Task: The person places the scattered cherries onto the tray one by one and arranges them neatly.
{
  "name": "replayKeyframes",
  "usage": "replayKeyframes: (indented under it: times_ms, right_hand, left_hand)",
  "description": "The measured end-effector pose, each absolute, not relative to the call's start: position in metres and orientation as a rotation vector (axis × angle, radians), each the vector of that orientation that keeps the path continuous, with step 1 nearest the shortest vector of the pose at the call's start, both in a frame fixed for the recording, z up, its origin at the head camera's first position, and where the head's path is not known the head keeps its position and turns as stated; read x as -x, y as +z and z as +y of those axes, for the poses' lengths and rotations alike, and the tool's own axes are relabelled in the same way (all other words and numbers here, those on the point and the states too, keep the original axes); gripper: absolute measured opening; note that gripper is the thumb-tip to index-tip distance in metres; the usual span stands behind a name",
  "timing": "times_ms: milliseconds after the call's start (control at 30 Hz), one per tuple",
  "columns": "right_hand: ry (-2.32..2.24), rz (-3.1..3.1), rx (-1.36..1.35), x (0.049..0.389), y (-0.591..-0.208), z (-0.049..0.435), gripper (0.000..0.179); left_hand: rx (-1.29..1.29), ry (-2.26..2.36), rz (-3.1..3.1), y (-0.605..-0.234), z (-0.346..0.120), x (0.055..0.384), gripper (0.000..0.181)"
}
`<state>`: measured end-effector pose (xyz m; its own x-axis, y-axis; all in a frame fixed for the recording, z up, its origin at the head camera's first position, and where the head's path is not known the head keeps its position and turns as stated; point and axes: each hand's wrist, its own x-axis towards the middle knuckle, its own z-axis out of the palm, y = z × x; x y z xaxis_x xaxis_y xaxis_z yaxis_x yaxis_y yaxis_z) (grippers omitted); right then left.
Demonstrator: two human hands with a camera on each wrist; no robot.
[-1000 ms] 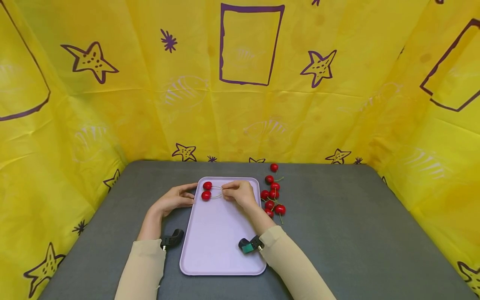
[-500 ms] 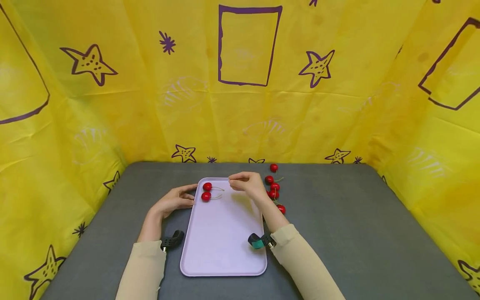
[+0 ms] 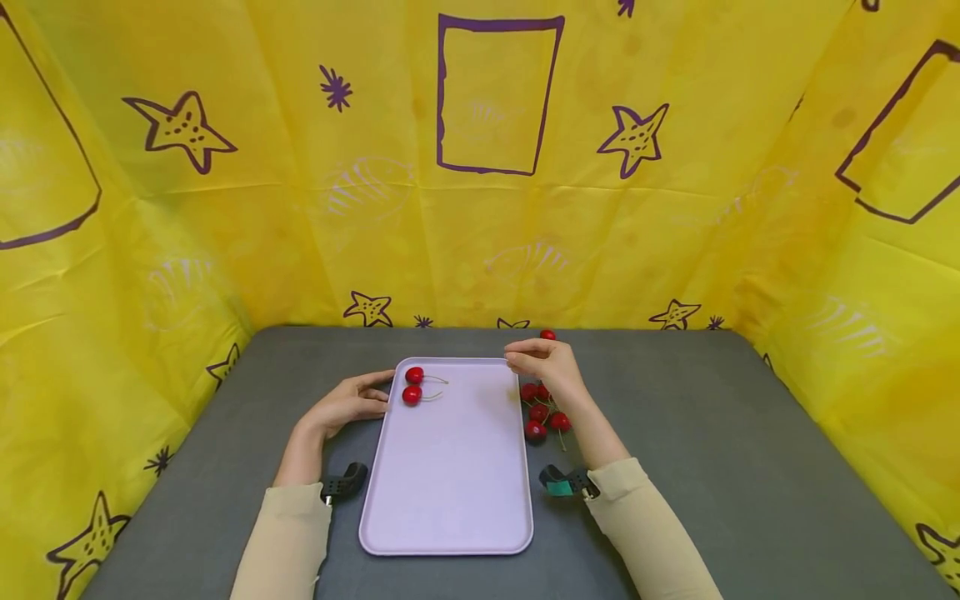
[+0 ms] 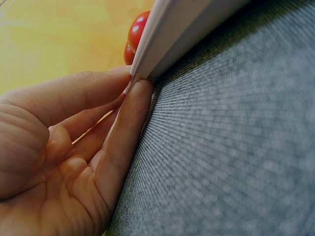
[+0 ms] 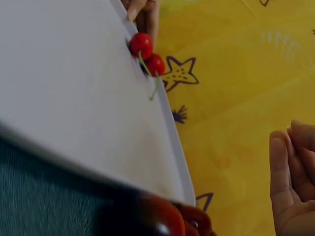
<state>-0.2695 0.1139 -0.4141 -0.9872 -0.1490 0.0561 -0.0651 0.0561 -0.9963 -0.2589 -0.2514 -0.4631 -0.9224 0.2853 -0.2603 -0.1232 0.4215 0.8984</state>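
A pale lilac tray (image 3: 453, 475) lies on the table with two red cherries near its far left corner, the upper cherry (image 3: 414, 376) and the lower cherry (image 3: 412, 395), stems pointing right. My left hand (image 3: 348, 404) touches the tray's left edge; in the left wrist view its fingertips meet at the rim. My right hand (image 3: 551, 367) is at the tray's far right corner with thumb and fingertips close together, holding nothing that shows. Beneath and beside it lie several loose cherries (image 3: 536, 431), partly hidden by the hand. In the right wrist view a blurred cherry (image 5: 162, 219) looms at the bottom.
A dark grey table (image 3: 697, 467) bears the tray. Yellow cloth (image 3: 315, 225) with purple drawings hangs behind and at both sides. One cherry (image 3: 548, 334) lies apart at the back, beyond my right hand.
My right hand has let go of the two cherries' stems and moved right, off the tray and over the loose cherries. The left hand stays at the tray's edge.
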Motion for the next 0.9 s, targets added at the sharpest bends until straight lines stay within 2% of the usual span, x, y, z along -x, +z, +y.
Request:
replayKeyframes:
  times_ms: [633,900]
  right_hand:
    - [-1.925,2.363,0.290,0.263,-0.435,0.180,0.039]
    - [-1.878,2.314,0.405,0.264,-0.447,0.197,0.036]
  left_hand:
    - [-0.136,1.512,2.298,-0.462,-0.251,0.258,0.073]
    - [-0.137,1.516,2.298,-0.462,-0.251,0.259,0.073]
